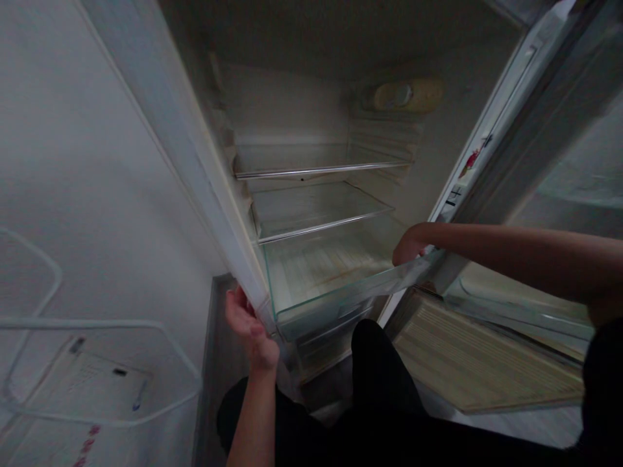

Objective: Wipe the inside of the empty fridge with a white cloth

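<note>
I look into an open fridge with bare glass shelves. The lowest glass shelf (321,272) sticks out past the front of the cabinet. My left hand (248,324) curls round its front left corner, beside the fridge's left wall (195,168). My right hand (409,246) is closed over the shelf's front right edge, next to the open door (491,143). A drawer (321,327) sits just beneath the shelf.
Two more glass shelves (316,172) sit higher in the fridge, with a thermostat dial (403,96) at the top right. White wire racks (97,363) over a paper stand at lower left. A ribbed panel (477,363) lies at lower right. My dark-clothed knees fill the bottom.
</note>
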A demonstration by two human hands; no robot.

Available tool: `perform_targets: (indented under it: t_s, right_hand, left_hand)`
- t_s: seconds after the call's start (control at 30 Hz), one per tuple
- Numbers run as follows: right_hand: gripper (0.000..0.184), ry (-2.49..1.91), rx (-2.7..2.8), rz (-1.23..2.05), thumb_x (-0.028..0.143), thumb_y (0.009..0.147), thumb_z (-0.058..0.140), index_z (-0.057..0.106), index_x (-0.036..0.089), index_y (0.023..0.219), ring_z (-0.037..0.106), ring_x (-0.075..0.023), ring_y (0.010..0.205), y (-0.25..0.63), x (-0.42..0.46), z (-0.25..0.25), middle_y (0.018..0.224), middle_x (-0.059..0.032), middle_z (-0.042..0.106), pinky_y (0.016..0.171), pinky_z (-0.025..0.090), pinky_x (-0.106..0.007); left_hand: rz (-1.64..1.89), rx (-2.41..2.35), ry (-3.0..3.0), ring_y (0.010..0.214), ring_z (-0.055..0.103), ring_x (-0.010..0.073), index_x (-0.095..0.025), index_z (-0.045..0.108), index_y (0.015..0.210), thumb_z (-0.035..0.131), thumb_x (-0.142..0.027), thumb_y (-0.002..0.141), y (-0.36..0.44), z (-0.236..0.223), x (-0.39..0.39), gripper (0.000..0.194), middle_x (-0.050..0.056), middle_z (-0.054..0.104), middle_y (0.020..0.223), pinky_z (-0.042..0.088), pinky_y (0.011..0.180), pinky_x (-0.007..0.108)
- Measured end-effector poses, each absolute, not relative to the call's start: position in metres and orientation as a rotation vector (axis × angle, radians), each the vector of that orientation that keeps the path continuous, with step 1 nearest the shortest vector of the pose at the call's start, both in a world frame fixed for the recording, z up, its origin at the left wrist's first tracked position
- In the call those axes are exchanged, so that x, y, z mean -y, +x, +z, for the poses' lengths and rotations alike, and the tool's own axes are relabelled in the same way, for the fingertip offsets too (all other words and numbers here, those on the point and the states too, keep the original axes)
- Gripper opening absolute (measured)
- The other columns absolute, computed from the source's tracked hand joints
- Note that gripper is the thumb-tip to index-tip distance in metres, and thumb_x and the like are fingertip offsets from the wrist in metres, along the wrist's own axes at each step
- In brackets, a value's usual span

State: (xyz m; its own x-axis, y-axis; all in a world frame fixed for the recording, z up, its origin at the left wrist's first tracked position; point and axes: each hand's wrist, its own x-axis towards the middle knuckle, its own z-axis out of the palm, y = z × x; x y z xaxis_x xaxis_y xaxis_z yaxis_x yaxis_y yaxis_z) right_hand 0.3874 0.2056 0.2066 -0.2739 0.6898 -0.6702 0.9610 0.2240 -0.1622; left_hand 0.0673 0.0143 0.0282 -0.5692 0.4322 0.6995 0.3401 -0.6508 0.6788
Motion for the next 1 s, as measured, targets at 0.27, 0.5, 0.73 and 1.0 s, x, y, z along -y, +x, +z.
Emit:
perform_targets:
  t_s: [0.27, 0.5, 0.73, 1.0]
  right_hand:
    - [0.015, 0.824, -1.954, -1.356, 0.024, 0.088, 0.060, 0.070, 0.015, 0.095, 0.067, -0.0138, 0.073, 0.245, -0.167, 0.174, 0.088, -0.0009, 0.071, 0.068, 0.054, -0.026]
    - [0.011, 0.407, -1.810, -1.281, 0.022, 0.089, 0.062, 0.065, 0.012, 0.086, 0.065, -0.0123, 0.062, 0.139, -0.139, 0.142, 0.074, 0.0017, 0.067, 0.062, 0.056, -0.025]
    - [0.021, 0.636, -1.873, -1.146, 0.033, 0.087, 0.067, 0.070, 0.013, 0.094, 0.067, -0.0188, 0.070, 0.230, -0.154, 0.186, 0.083, -0.0025, 0.069, 0.063, 0.056, -0.032]
    - [0.031, 1.237, -2.283, -0.750, 0.018, 0.099, 0.054, 0.069, 0.008, 0.074, 0.063, -0.0147, 0.085, 0.395, -0.178, 0.237, 0.085, -0.0082, 0.070, 0.083, 0.045, -0.026]
  left_hand:
    - [2.265, -1.633, 1.829, 0.163, 0.005, 0.0333, -0.026, 0.030, 0.162, 0.065, -0.055, 0.095, 0.089, 0.025, -0.002, 0.080, 0.017, 0.007, 0.176, 0.013, 0.131, 0.056]
    - [2.245, -1.749, 1.902, 0.163, 0.009, 0.0335, -0.022, 0.050, 0.145, 0.059, -0.049, 0.100, 0.093, 0.032, 0.006, 0.053, 0.018, 0.016, 0.174, 0.017, 0.130, 0.057]
    - [2.320, -1.739, 1.912, 0.162, 0.013, 0.0368, -0.019, 0.059, 0.117, 0.059, -0.048, 0.100, 0.099, 0.031, 0.003, 0.034, 0.021, 0.012, 0.174, 0.018, 0.129, 0.060]
    - [2.393, -1.649, 1.844, 0.162, 0.010, 0.0363, -0.020, 0.058, 0.114, 0.060, -0.047, 0.099, 0.101, 0.026, -0.001, 0.031, 0.018, 0.013, 0.175, 0.015, 0.130, 0.062]
